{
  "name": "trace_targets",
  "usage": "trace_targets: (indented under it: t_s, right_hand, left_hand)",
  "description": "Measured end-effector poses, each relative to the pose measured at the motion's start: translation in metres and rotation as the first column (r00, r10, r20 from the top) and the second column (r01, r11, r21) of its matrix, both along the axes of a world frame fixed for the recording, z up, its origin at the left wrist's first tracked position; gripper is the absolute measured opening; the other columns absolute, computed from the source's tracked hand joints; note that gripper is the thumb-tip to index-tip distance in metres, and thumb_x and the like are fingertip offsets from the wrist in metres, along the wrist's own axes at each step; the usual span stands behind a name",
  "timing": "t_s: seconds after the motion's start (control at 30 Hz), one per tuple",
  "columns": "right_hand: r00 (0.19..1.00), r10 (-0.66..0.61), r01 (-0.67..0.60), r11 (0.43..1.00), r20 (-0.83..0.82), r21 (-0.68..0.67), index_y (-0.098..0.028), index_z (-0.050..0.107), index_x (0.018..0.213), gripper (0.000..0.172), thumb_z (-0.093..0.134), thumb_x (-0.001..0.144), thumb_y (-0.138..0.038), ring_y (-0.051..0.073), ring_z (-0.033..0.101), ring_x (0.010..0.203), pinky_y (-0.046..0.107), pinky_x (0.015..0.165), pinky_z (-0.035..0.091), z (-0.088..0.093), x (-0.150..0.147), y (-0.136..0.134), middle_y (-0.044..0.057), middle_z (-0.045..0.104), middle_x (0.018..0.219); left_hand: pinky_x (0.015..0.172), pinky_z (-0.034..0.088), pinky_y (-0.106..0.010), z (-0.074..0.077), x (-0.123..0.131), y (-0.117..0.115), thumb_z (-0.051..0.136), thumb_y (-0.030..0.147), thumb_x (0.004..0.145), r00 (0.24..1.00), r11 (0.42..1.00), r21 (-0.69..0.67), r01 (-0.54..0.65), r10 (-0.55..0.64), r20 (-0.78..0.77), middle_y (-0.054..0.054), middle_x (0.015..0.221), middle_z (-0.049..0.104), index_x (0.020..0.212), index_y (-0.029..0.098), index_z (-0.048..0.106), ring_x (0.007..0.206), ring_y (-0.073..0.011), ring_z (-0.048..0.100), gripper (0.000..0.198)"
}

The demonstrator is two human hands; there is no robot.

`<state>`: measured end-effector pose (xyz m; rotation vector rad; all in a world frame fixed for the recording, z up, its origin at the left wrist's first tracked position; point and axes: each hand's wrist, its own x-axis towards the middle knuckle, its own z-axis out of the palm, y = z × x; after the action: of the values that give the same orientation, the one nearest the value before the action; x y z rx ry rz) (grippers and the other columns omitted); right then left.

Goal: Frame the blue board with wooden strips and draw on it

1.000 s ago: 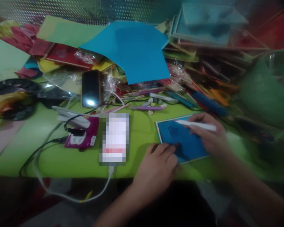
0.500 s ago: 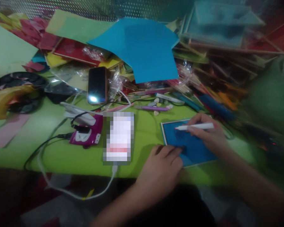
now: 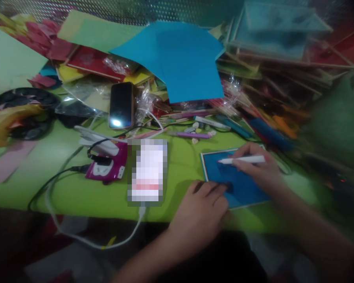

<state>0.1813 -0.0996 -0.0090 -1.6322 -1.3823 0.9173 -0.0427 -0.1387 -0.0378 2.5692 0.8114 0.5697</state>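
Note:
A blue panel edged with thin pale wooden strips lies on the green table, towards its front edge. In my right hand is a white marker, pinched between thumb and fingers. Its reddish tip points left and sits at the panel's upper left part; whether it touches the surface I cannot tell. My left hand rests over the panel's lower left corner, palm down, its slightly bent fingers lying on the blue surface. Faint dark marks or shadow show near the marker tip.
Left of the panel lie a phone with a blurred screen, a purple power adapter and cables. A dark phone lies behind. Blue sheets, pens, sticks and plastic wrap pile at the back. A green rounded object stands right.
My right hand and the marker have shifted very slightly, with the tip a little lower. My left hand and the panel stay in place.

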Motion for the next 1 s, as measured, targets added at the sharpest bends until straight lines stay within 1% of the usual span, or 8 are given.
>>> trace_targets:
  t_s: [0.23,0.43,0.53,0.73,1.0]
  right_hand:
    - [0.999,-0.002,0.002,1.0,0.037,-0.001,-0.024,0.067,0.078,0.008,0.074,0.078,-0.028,0.017,0.061,0.066,0.029,0.059,0.047,0.005,-0.005,0.001,0.0,0.069,0.074]
    - [1.0,0.001,-0.001,1.0,0.021,0.0,-0.025,0.066,0.079,0.014,0.077,0.079,-0.034,0.018,0.061,0.067,0.03,0.06,0.049,-0.001,-0.002,-0.001,0.0,0.07,0.075]
    - [1.0,-0.009,0.009,1.0,0.019,-0.007,-0.026,0.066,0.079,0.016,0.078,0.079,-0.036,0.018,0.06,0.066,0.031,0.059,0.049,0.0,-0.003,0.0,0.001,0.07,0.075]
    - [0.999,-0.014,0.015,1.0,0.046,-0.014,-0.025,0.065,0.076,0.01,0.075,0.078,-0.029,0.018,0.061,0.067,0.03,0.059,0.049,0.009,-0.008,0.002,0.001,0.07,0.074]
    - [0.999,-0.02,0.02,1.0,0.042,0.007,-0.025,0.065,0.077,0.01,0.074,0.079,-0.029,0.017,0.059,0.064,0.03,0.058,0.046,0.008,-0.006,0.002,0.0,0.068,0.073]
  left_hand:
    - [0.104,0.039,-0.044,0.0,-0.001,0.0,0.061,0.039,0.104,1.0,1.0,-0.006,0.007,-0.007,0.0,0.0,0.139,0.07,0.103,0.021,0.063,0.126,-0.0248,0.058,0.018]
    - [0.104,0.039,-0.044,0.001,-0.001,0.0,0.06,0.041,0.105,1.0,1.0,-0.005,-0.004,0.004,-0.002,0.0,0.139,0.07,0.104,0.021,0.063,0.127,-0.0249,0.058,0.02]
    - [0.104,0.039,-0.044,0.002,-0.001,0.0,0.06,0.04,0.104,1.0,1.0,-0.008,-0.013,0.013,-0.002,0.0,0.138,0.071,0.104,0.022,0.063,0.126,-0.0243,0.059,0.019]
    - [0.104,0.041,-0.044,0.004,-0.001,0.0,0.06,0.041,0.105,1.0,1.0,-0.019,-0.01,0.01,-0.004,0.0,0.139,0.071,0.105,0.021,0.065,0.125,-0.024,0.06,0.02]
    - [0.104,0.041,-0.043,0.004,-0.001,0.0,0.063,0.04,0.103,1.0,1.0,-0.028,-0.012,0.012,0.006,0.0,0.141,0.07,0.103,0.021,0.066,0.126,-0.024,0.059,0.018]
